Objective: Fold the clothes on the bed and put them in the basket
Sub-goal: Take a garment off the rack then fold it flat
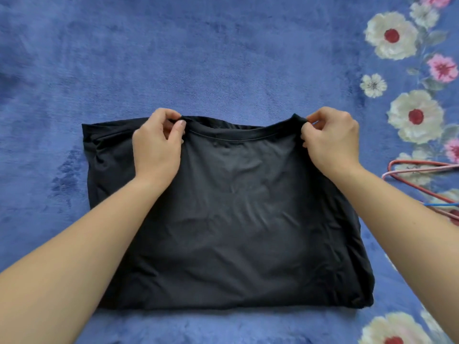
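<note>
Head view: you're pinching the collar of the black shirt [236, 219] with both hands.
The shirt is lying flat on the blue blanket [198, 58], folded to a rough rectangle. Your left hand [156, 145] is gripping the shirt's left collar end between thumb and fingers, and your right hand [330, 140] is gripping the right end. Hangers [409, 180] are lying right of the shirt, near its edge.
</note>
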`<state>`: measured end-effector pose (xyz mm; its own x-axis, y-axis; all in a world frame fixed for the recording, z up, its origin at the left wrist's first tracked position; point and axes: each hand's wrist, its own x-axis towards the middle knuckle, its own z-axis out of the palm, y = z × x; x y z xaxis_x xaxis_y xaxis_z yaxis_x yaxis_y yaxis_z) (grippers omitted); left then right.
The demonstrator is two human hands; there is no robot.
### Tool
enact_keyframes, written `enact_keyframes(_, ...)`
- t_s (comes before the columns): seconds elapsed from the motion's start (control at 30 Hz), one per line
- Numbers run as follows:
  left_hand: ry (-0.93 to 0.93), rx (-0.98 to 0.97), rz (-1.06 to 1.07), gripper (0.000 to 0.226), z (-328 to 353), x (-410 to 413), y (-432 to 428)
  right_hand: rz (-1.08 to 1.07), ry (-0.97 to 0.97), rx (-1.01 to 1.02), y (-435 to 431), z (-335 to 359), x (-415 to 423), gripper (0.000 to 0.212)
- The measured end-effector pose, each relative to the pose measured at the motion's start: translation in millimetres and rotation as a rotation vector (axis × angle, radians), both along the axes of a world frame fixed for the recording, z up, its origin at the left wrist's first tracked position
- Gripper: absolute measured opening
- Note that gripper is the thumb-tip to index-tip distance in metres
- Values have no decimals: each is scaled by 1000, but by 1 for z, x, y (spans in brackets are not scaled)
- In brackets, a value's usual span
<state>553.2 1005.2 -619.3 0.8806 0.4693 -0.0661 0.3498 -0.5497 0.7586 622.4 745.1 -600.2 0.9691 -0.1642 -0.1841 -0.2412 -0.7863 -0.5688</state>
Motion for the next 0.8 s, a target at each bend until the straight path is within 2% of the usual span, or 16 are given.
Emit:
enact_keyframes(0.07,6,-11,-49,34,-3,-10,-8,28,-13,-63,6,-8,-14,33)
enact_keyframes(0.13,-13,74,-151,48,-11,-31,-24,137,-130,-121,16,-16,-43,47)
enact_keyframes(0.2,-33,225,-299,52,-17,-60,-45,365,-240,-118,28,-26,-79,54)
enact_keyframes(0.3,107,393,-428,57,-30,-101,-54,765,-169,-300,17,-48,-110,60)
enact_keyframes(0.33,189,431,-400,60,-35,-111,-45,766,-114,-364,2,-54,-108,64)
enact_keyframes(0.47,388,594,-287,67,-44,-143,19,430,59,-551,-56,-62,-92,82)
enact_keyframes(0.63,447,627,-99,67,-34,-194,55,289,7,-531,-58,-41,-120,73)
enact_keyframes(0.7,415,635,-98,66,-28,-214,38,386,-55,-523,-43,-38,-161,66)
enact_keyframes(0.8,396,662,-285,63,-25,-249,1,688,-33,-469,-27,-43,-245,62)
